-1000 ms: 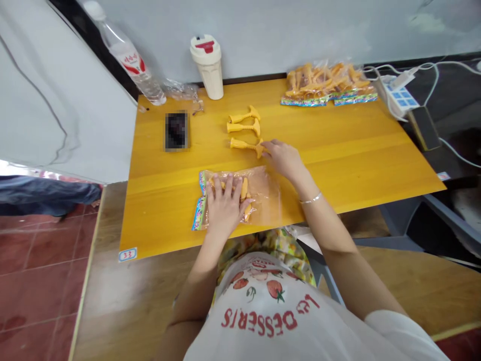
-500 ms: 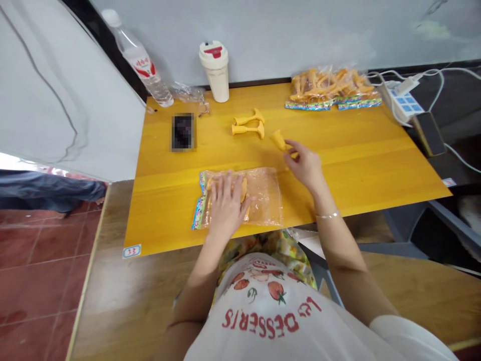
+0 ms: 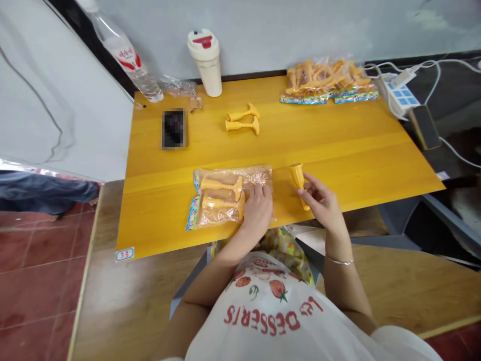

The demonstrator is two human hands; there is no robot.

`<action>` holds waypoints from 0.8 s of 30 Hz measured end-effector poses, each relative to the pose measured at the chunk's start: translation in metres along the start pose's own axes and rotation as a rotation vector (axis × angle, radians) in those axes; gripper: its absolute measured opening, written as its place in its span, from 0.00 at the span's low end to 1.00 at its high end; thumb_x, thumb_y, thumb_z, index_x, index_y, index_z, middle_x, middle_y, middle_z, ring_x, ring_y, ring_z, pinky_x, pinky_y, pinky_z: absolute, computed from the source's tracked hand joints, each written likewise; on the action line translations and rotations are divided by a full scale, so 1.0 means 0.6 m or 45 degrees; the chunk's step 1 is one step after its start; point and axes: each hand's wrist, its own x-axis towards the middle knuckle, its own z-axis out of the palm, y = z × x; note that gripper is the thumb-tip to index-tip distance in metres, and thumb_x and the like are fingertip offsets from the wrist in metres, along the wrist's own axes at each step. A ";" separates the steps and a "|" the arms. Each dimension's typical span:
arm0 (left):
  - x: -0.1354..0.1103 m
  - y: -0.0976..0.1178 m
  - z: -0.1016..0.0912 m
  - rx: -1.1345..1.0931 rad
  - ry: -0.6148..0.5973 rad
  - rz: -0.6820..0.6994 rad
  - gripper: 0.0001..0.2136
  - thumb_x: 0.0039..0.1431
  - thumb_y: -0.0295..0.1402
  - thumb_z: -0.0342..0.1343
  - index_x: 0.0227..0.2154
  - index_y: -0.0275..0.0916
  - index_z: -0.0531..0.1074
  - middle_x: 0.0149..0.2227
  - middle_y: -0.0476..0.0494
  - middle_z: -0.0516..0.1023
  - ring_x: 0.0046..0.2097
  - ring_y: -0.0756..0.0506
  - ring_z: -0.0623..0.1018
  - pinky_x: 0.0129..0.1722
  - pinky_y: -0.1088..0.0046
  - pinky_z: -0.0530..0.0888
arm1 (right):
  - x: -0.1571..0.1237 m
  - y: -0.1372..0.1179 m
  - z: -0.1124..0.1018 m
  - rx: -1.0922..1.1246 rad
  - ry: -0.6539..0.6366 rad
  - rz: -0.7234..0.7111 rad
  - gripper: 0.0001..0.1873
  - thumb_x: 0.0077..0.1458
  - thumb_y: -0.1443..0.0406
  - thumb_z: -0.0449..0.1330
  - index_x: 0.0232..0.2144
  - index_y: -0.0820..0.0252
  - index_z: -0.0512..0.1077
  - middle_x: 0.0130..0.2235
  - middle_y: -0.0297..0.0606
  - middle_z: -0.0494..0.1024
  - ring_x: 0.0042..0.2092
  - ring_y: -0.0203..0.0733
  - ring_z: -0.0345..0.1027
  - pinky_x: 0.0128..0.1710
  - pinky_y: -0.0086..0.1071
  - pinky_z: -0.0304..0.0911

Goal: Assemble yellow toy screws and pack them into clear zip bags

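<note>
A clear plastic bag (image 3: 259, 175) with a colourful printed edge lies flat near the table's front edge. Two yellow plastic toy hammers (image 3: 221, 184) show inside it, side by side. Over the bag's right part, my left hand (image 3: 259, 208) has its fingers curled down and closed on the plastic; the fingertips are partly hidden. To the right of the bag, my right hand (image 3: 323, 200) grips another yellow toy hammer (image 3: 297, 176), its flared handle end pointing up and away from me. Two more loose toy hammers (image 3: 243, 125) lie farther back on the table.
Filled bags of yellow toys (image 3: 319, 82) lie at the back right, beside a power strip (image 3: 404, 98) with white cables. A white cup (image 3: 208, 65), a water bottle (image 3: 131, 62), crumpled plastic (image 3: 180, 87) and a blurred dark item (image 3: 174, 129) occupy the back left of the wooden table (image 3: 150, 200).
My right hand has brought the toy hammer nearer to me, beside the bag. My left hand has slid right, from over the bagged hammers to the bag's right part, and its fingers have curled.
</note>
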 end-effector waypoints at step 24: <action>-0.032 -0.026 -0.102 -0.712 0.408 0.227 0.05 0.66 0.25 0.47 0.36 0.41 0.64 0.38 0.44 0.70 0.44 0.44 0.71 0.46 0.65 0.70 | 0.018 -0.082 0.096 -0.733 -0.483 -0.559 0.12 0.61 0.66 0.54 0.40 0.58 0.78 0.34 0.43 0.79 0.41 0.48 0.67 0.45 0.41 0.64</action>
